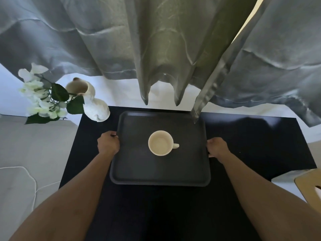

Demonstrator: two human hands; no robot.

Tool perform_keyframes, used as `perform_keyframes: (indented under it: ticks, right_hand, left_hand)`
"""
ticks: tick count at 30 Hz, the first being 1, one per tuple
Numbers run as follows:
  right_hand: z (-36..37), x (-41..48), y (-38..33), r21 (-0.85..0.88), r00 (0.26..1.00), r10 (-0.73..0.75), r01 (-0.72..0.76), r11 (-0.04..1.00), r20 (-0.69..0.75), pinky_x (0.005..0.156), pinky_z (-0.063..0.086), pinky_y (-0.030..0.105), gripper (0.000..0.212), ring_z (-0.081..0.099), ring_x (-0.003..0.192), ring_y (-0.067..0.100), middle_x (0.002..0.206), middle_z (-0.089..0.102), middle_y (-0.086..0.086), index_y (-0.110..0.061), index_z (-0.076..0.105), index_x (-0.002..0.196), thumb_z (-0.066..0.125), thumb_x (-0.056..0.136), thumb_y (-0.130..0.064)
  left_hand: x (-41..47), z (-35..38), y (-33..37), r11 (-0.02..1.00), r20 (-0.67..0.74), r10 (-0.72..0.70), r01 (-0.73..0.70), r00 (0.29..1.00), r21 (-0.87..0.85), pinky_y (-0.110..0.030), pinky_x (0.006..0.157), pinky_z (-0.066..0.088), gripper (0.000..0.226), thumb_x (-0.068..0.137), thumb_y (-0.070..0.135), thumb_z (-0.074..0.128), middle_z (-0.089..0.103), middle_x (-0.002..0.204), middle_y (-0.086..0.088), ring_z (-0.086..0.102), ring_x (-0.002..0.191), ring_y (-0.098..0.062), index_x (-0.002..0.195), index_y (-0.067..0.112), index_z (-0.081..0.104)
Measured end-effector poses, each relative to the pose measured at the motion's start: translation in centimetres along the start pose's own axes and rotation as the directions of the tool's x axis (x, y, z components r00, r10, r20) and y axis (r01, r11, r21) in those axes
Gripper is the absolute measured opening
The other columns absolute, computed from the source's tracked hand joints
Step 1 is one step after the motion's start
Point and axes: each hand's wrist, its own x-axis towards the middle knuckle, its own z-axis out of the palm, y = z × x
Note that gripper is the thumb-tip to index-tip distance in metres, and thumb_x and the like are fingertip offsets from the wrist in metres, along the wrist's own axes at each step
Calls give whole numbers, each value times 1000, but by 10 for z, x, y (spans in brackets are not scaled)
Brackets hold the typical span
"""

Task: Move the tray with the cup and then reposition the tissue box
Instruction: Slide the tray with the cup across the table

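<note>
**Both hands on the tray**

The left hand (108,143) and right hand (217,148) each grip a side rim of the dark tray (139,169), seemingly resting on the black table (251,140). The cup (160,143) stands upright mid-tray.

Both hands hold a dark tray (139,169) by its side rims, the left hand (108,143) closed on the left edge, the right hand (217,148) closed on the right. A cream cup (160,143) sits near the tray's middle, handle pointing right. Underneath is a black desk (251,145). White flowers (37,94) in a pale vase (81,90) stand at the far left corner, and grey curtains (165,49) hang behind.
</note>
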Motion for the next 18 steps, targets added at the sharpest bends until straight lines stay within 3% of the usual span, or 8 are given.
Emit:
perform_keyframes:
  ticks: [9, 13, 18]
  right_hand:
    - [2, 12, -8, -4, 999, -40, 40, 999, 11, 90, 55, 51, 19, 66, 95, 36, 99, 68, 23, 3, 67, 94, 53, 95, -10]
    - [4, 14, -11, -16, 999, -38, 38, 999, 6, 91, 54, 51, 15, 66, 94, 35, 98, 68, 22, -7, 62, 82, 54, 94, -10]
    - [6, 17, -14, -25, 999, -36, 36, 999, 8, 90, 55, 50, 14, 66, 93, 35, 95, 68, 20, -3, 64, 89, 53, 95, -10]
  left_hand:
    - [16, 2, 8, 999, -8, -28, 29, 1000, 17, -41, 96, 49, 32, 90, 13, 54, 68, 119, -18, 61, 110, -39, 118, 13, 69]
    - [20, 1, 9, 999, -11, -32, 32, 999, 3, -43, 98, 50, 31, 89, 14, 55, 68, 119, -17, 62, 110, -39, 117, 13, 69]
    - [25, -1, 10, 999, -10, -33, 33, 999, 6, -45, 99, 50, 31, 90, 13, 54, 67, 120, -18, 61, 110, -40, 117, 12, 69]
